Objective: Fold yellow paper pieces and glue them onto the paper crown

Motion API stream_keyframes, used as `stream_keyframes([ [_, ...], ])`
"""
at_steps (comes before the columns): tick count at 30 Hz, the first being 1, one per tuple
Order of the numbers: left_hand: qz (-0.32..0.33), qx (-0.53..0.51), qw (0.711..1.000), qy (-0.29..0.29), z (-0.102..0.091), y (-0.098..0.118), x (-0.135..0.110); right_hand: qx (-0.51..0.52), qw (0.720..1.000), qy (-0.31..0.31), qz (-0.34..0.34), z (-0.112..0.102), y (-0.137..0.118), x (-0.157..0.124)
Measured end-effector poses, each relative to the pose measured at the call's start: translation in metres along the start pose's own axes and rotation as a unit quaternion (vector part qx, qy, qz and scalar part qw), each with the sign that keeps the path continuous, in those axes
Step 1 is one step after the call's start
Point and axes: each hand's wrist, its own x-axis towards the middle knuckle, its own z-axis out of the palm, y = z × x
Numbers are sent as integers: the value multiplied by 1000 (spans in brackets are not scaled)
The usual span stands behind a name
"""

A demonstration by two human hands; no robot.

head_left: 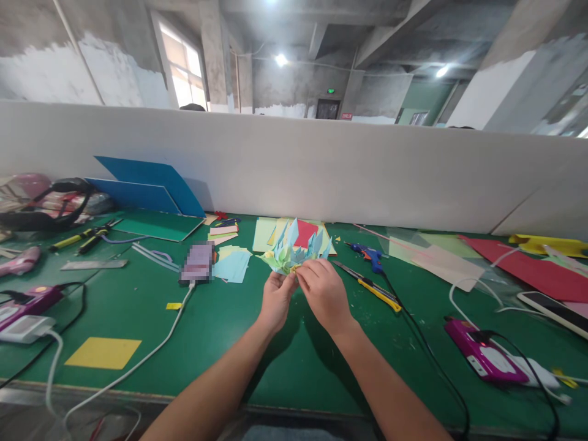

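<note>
Over the middle of the green table, both hands meet at a folded paper piece (283, 254) in light blue, pale green and yellow, with pointed tips standing up. My left hand (276, 299) is closed on its lower left side, thumb and fingers pinching. My right hand (325, 293) has its fingers pressed together at the lower right, by a small yellow paper part (294, 268); its fingertips are partly hidden. Behind the piece lie paper sheets, a red one (307, 234) among them. To the right are a yellow box cutter (379, 294) and a blue glue gun (367, 255).
Light blue paper slips (233, 264) and a phone (196, 262) with a white cable lie left of the hands. A yellow sheet (103, 353) is nearer. Purple power strips (484, 352) sit at both sides. A white partition (294, 165) closes off the back.
</note>
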Motion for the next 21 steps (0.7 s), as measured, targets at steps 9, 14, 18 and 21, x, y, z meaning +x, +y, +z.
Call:
stream_keyframes([
  [9, 5, 7, 1000, 0, -1, -1, 1, -21, 999, -18, -18, 3, 0, 2],
  [14, 3, 11, 1000, -7, -1, 0, 1, -24, 999, -24, -20, 3, 1, 2],
  [18, 3, 12, 1000, -8, 0, 1, 0, -24, 999, -30, -19, 3, 2, 1],
  [21, 3, 11, 1000, -7, 0, 2, -1, -26, 999, -36, -19, 3, 3, 1],
])
